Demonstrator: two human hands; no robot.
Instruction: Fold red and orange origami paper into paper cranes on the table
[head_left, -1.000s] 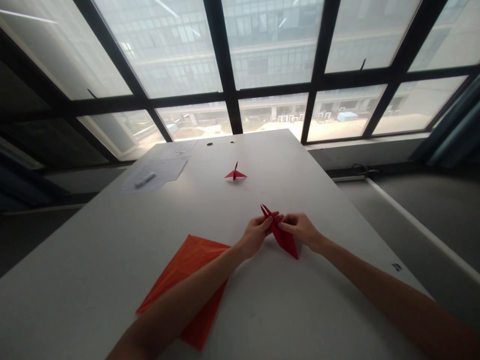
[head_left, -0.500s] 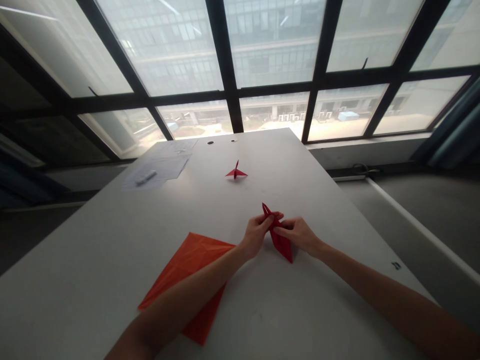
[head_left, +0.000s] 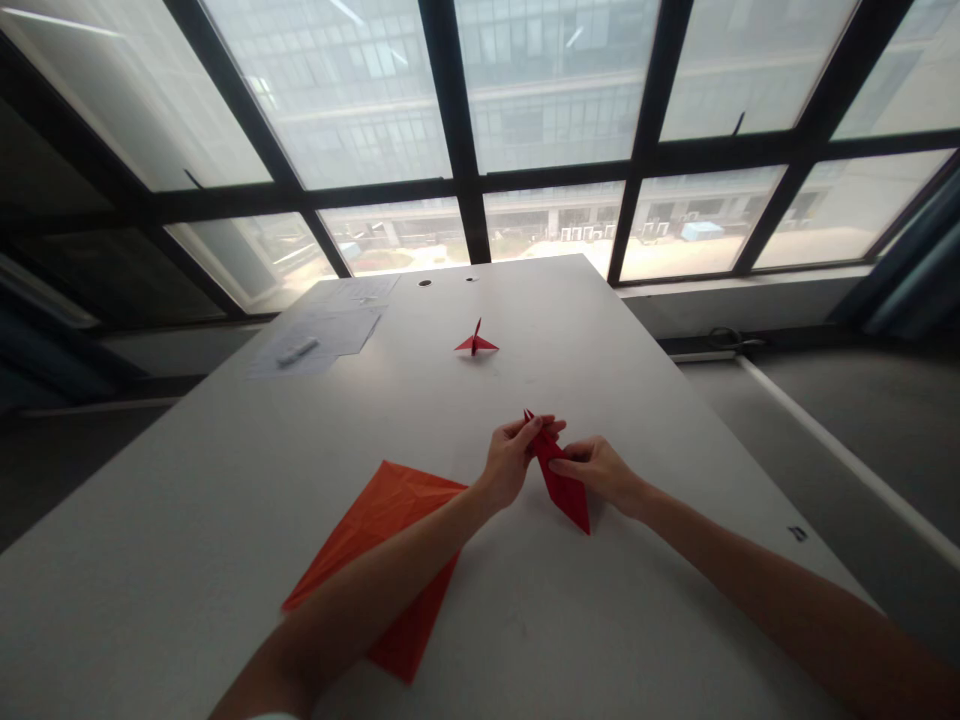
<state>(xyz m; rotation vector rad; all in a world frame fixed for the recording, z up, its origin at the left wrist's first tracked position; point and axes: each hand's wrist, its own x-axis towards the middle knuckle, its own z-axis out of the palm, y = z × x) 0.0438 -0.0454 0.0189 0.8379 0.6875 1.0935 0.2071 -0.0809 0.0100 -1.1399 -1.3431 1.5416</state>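
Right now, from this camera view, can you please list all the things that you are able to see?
Table: one, white, below the window.
Origami crane: one, red, standing on the far half of the table.
Paper sheets: several, white, far left of the table.
Pen-shaped object: one, white, on the paper sheets.
Creased paper: one, orange-red, on the table under the left forearm.
Window frame: one, black, beyond the table.
Folded origami paper: one, red, held in both hands.
Left hand: one, pinching the folded paper's upper part.
Right hand: one, pinching its other side.
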